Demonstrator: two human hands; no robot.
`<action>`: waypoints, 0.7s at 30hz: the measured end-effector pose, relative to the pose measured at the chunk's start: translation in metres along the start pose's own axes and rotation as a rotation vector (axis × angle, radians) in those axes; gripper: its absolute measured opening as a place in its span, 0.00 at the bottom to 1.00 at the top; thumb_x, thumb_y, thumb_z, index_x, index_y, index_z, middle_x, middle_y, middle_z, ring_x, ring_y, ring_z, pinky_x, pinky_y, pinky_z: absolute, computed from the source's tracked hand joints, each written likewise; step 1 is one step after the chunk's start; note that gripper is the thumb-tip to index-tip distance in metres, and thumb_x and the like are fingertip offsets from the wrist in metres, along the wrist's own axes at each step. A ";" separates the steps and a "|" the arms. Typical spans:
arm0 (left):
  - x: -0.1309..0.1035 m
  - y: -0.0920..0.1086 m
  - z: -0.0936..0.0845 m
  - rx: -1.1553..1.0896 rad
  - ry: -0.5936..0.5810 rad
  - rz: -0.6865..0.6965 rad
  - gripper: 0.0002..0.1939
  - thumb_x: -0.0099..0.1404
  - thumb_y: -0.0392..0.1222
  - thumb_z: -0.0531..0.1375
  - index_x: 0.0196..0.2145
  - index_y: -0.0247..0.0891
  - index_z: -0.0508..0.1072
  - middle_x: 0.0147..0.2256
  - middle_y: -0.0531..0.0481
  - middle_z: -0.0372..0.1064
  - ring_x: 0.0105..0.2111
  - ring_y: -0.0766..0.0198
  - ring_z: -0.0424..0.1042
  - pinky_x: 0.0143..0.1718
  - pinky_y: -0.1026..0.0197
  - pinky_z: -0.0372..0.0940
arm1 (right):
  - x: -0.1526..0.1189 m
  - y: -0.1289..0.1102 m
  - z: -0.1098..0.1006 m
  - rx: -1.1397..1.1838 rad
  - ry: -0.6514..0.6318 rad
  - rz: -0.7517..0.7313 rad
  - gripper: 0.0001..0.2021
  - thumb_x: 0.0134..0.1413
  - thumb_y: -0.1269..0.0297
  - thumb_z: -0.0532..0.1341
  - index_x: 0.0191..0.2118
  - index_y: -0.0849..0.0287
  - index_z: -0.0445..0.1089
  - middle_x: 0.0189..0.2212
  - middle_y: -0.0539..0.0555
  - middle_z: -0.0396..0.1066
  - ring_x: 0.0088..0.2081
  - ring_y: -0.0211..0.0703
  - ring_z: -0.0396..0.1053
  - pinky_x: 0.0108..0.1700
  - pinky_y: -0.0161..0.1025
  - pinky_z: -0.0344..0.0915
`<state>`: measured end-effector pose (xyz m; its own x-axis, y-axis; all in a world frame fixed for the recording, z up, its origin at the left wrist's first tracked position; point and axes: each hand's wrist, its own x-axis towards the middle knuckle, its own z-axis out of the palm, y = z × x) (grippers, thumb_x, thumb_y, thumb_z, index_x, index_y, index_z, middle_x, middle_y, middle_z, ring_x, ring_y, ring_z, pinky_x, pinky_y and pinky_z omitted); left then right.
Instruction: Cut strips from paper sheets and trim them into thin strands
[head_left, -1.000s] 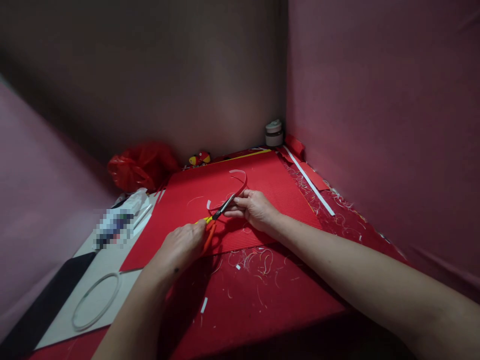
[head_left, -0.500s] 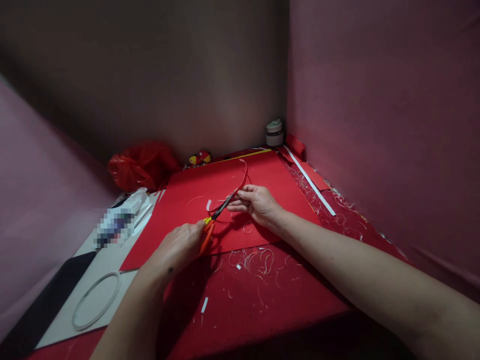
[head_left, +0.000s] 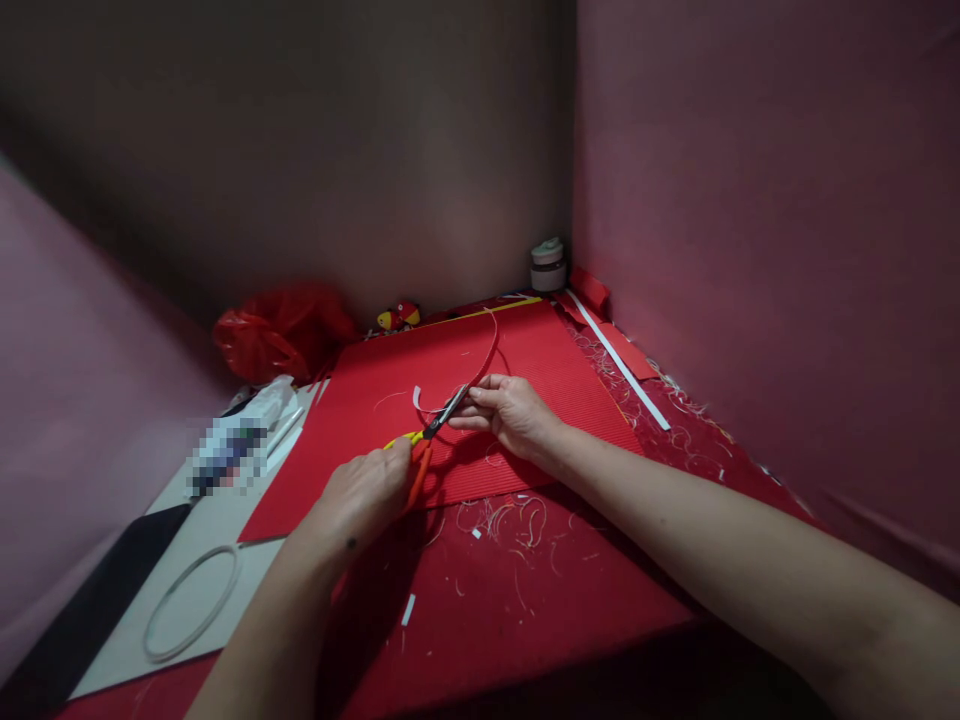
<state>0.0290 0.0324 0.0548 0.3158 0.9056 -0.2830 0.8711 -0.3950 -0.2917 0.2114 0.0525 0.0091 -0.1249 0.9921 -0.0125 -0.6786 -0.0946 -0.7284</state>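
Note:
My left hand [head_left: 369, 482] is closed around the yellow and orange handles of a pair of scissors [head_left: 435, 430], whose blades point up and to the right. Between the fingertips of my right hand [head_left: 504, 412] a thin red strip [head_left: 493, 345] is pinched; it curves upward beyond the fingers. The blades lie along the strip beside my right fingertips. A narrow pale sliver [head_left: 417, 400] curls out to the left of the blades. Beneath both hands lies a red ribbed sheet [head_left: 390, 370].
Thin offcuts [head_left: 517, 525] litter the red tabletop [head_left: 517, 620]. A white strip [head_left: 619, 360] lies at the right. At the back stand a small jar [head_left: 548, 265] and a red plastic bag [head_left: 281, 330]. On the left is a white board [head_left: 120, 640] with a pale ring [head_left: 191, 605].
The scissors have opened wider, their yellow handle moving out to the left. My right hand has shifted slightly left and down, and the strip's free end stands a little higher.

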 end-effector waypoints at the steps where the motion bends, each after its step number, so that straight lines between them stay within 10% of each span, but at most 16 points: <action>1: 0.001 -0.001 0.001 0.002 0.005 0.001 0.17 0.67 0.41 0.41 0.48 0.36 0.61 0.38 0.38 0.71 0.38 0.50 0.72 0.34 0.54 0.62 | 0.000 0.000 0.000 0.002 -0.001 0.000 0.07 0.51 0.79 0.55 0.29 0.61 0.61 0.24 0.52 0.71 0.28 0.41 0.74 0.35 0.40 0.73; 21: 0.004 0.002 0.003 -0.015 0.029 0.029 0.16 0.65 0.38 0.42 0.46 0.35 0.62 0.38 0.38 0.71 0.38 0.48 0.72 0.35 0.52 0.63 | -0.002 0.004 0.003 0.005 -0.023 0.005 0.07 0.51 0.80 0.54 0.29 0.62 0.62 0.24 0.52 0.72 0.28 0.39 0.74 0.33 0.37 0.73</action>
<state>0.0309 0.0351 0.0504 0.3521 0.8979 -0.2641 0.8670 -0.4192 -0.2696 0.2067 0.0496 0.0086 -0.1453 0.9894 -0.0003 -0.6817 -0.1003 -0.7248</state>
